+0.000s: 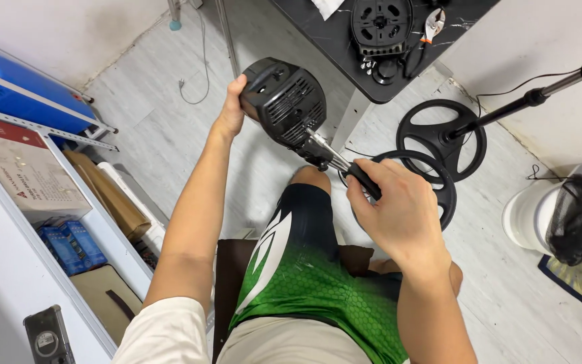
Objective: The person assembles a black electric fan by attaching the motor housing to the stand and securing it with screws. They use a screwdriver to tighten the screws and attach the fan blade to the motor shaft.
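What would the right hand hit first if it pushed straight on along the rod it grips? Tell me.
The right hand points up-left along the rod. Going straight on, it would first meet the black motor housing, which the left hand holds. Depth looks continuous along the rod, so that seems fairly sure.

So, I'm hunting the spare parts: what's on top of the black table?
On the black table lie a round black fan housing, pliers and small screws. Its far part lies out of frame.
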